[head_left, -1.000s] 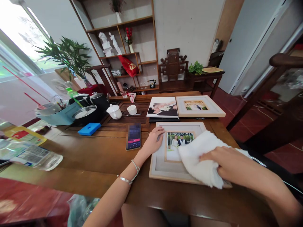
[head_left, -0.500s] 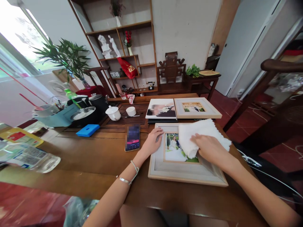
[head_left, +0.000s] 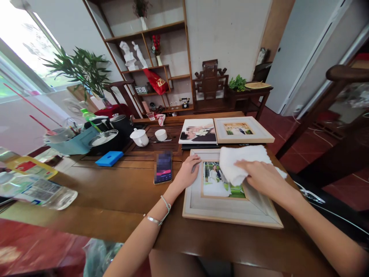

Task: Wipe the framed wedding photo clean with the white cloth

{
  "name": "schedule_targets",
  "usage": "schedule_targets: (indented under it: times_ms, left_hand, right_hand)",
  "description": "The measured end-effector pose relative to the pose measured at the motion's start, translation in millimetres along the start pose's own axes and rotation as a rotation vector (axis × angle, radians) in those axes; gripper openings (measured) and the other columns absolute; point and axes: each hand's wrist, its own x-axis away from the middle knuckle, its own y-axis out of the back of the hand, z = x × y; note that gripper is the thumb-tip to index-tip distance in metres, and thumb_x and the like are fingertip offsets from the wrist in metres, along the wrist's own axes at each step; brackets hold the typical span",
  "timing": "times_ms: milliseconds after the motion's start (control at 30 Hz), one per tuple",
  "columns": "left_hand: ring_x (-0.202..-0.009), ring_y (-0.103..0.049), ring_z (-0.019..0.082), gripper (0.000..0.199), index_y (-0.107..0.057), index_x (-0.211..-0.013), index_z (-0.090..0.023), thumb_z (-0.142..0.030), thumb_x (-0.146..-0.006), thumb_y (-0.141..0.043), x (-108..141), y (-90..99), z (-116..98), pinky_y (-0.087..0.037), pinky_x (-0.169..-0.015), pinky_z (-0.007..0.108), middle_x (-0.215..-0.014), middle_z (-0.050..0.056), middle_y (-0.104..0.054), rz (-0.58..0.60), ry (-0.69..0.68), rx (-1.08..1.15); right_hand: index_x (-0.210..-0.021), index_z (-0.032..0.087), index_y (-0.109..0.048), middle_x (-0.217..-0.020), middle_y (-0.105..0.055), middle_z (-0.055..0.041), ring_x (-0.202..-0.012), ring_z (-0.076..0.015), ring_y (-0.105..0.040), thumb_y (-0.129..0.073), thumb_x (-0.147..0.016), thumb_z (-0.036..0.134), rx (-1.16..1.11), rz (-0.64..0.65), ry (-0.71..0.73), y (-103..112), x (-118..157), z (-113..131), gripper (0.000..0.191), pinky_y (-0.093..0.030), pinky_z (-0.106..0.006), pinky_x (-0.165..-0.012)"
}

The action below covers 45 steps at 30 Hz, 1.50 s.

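A picture frame (head_left: 198, 207) with a pale wooden rim and grey mount lies flat on the table, face up. Inside it shows a photo (head_left: 215, 184) of two people outdoors. My left hand (head_left: 188, 171) grips the frame's left side near the top corner, fingers curled over the rim. With my right hand (head_left: 259, 177) I press a white cloth (head_left: 245, 154) onto the upper right of the photo and mount. My fingers are bunched on the cloth, and its far end hangs past the frame's right edge. The photo's upper right part is hidden beneath it.
Behind the frame lie a print (head_left: 198, 130) and a second framed photo (head_left: 245, 132). A phone (head_left: 163, 167) rests left of my left hand. Farther left are a lidded white cup (head_left: 139, 137), a blue block (head_left: 109, 158), a clear bottle (head_left: 52, 194) and a kettle (head_left: 119, 123).
My right hand has slid the cloth slightly away from me across the frame, so more of the photo's lower right shows. My left hand keeps its place on the rim.
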Motion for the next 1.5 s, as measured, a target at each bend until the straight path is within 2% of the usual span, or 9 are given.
schedule_targets:
  times_ms: [133,300,533,733,967,1100,1267,1400,1500]
  left_hand:
    - [-0.119,-0.057,0.025,0.025,-0.068,-0.106,-0.015,-0.014,-0.089,-0.051,0,-0.4,0,-0.044,-0.106,0.047,-0.119,0.014,-0.065,0.000,0.005,-0.006]
    - [-0.118,-0.058,0.025,0.025,-0.069,-0.105,-0.015,-0.014,-0.089,-0.050,0,-0.4,0,-0.045,-0.105,0.046,-0.119,0.013,-0.065,0.000,0.006,-0.004]
    - [-0.118,-0.058,0.025,0.026,-0.069,-0.105,-0.014,-0.012,-0.088,-0.050,0,-0.3,-1,-0.044,-0.106,0.046,-0.120,0.014,-0.064,0.004,0.017,-0.006]
    - [-0.118,-0.057,0.024,0.027,-0.068,-0.107,-0.016,-0.011,-0.087,-0.051,1,-0.3,1,-0.045,-0.106,0.046,-0.121,0.013,-0.064,0.004,0.002,0.007]
    - [-0.119,-0.057,0.025,0.026,-0.069,-0.106,-0.015,-0.012,-0.087,-0.050,0,-0.4,0,-0.044,-0.107,0.045,-0.121,0.013,-0.064,0.006,0.012,-0.012]
    - [-0.117,-0.058,0.025,0.025,-0.069,-0.106,-0.014,-0.014,-0.088,-0.050,0,-1.3,1,-0.044,-0.106,0.045,-0.120,0.014,-0.064,0.000,0.016,-0.005]
    - [-0.118,-0.057,0.025,0.025,-0.069,-0.106,-0.016,-0.013,-0.088,-0.051,1,-1.0,1,-0.044,-0.106,0.046,-0.120,0.013,-0.064,0.001,0.006,-0.002]
    - [-0.120,-0.057,0.025,0.026,-0.068,-0.107,-0.015,-0.012,-0.088,-0.050,1,0.0,0,-0.043,-0.107,0.046,-0.122,0.014,-0.063,0.012,0.018,-0.006]
    - [-0.120,-0.056,0.025,0.027,-0.068,-0.107,-0.015,-0.012,-0.087,-0.051,1,0.2,0,-0.043,-0.107,0.046,-0.122,0.013,-0.063,0.014,0.019,-0.002]
  right_hand:
    - [-0.129,0.015,-0.057,-0.126,-0.062,-0.0141,-0.113,-0.0332,-0.060,-0.040,-0.077,0.001,0.020,-0.196,-0.046,-22,-30,-13,0.056,-0.053,-0.046,-0.081]
    - [-0.125,0.011,-0.058,-0.126,-0.063,-0.0135,-0.124,-0.0298,-0.051,-0.043,-0.070,-0.006,0.126,-0.270,0.145,-44,-37,-8,0.059,-0.047,-0.045,-0.098]
    - [-0.112,0.010,-0.065,-0.117,-0.067,-0.0164,-0.113,-0.0301,-0.059,-0.044,-0.067,-0.007,0.030,0.017,0.269,-20,-13,32,0.052,-0.050,-0.039,-0.088]
    - [-0.111,0.026,-0.068,-0.112,-0.071,-0.0029,-0.102,-0.0214,-0.066,-0.049,-0.069,0.000,-0.367,0.178,0.534,5,6,31,0.053,-0.049,-0.031,-0.086]
    - [-0.127,0.016,-0.058,-0.131,-0.060,-0.0075,-0.123,-0.0214,-0.053,-0.041,-0.069,-0.004,-0.285,-0.218,0.281,-19,-14,5,0.064,-0.045,-0.039,-0.101]
    - [-0.129,0.008,-0.055,-0.132,-0.058,-0.0128,-0.127,-0.0235,-0.049,-0.040,-0.069,-0.006,-0.187,-0.316,0.311,-34,-20,2,0.064,-0.044,-0.042,-0.103]
    - [-0.122,0.010,-0.061,-0.126,-0.063,-0.0138,-0.126,-0.0249,-0.051,-0.040,-0.062,-0.009,-0.118,-0.165,0.412,-38,-20,18,0.066,-0.044,-0.042,-0.103]
    - [-0.111,0.019,-0.068,-0.115,-0.069,-0.0089,-0.109,-0.0240,-0.062,-0.044,-0.063,-0.005,-0.256,0.035,0.394,-12,-12,20,0.059,-0.048,-0.038,-0.093]
    - [-0.103,0.024,-0.071,-0.102,-0.074,-0.0012,-0.095,-0.0195,-0.067,-0.045,-0.065,-0.002,-0.464,0.228,0.495,12,-4,11,0.053,-0.049,-0.029,-0.085]
